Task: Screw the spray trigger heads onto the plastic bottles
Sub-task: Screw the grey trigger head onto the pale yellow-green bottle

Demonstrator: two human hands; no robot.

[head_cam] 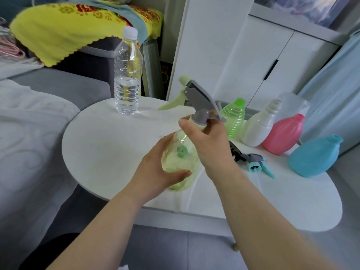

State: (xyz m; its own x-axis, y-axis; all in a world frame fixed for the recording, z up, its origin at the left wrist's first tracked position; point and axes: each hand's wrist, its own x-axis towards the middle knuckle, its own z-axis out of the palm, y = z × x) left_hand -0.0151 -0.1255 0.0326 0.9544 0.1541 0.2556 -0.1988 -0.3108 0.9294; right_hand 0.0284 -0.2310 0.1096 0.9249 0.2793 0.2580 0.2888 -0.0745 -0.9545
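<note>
A pale green translucent bottle (pixel 180 162) is held tilted above the round white table (pixel 109 145). My left hand (pixel 155 172) wraps its lower body. My right hand (pixel 206 141) grips the neck just under the grey collar of a grey and light-green spray trigger head (pixel 196 96), which sits on the bottle's neck. A loose blue and grey trigger head (pixel 255 164) lies on the table to the right. Behind it stand a ribbed green bottle (pixel 233 117), a white bottle (pixel 259 127) with a bare threaded neck, a pink bottle (pixel 284 133) and a blue bottle (pixel 315 154).
A clear water bottle (pixel 127 75) with a white cap stands at the table's far left edge. A bed with white bedding (pixel 29 137) lies to the left. A white cabinet (pixel 263 61) stands behind the table, and a yellow floral cloth (pixel 78 26) covers something at the back left.
</note>
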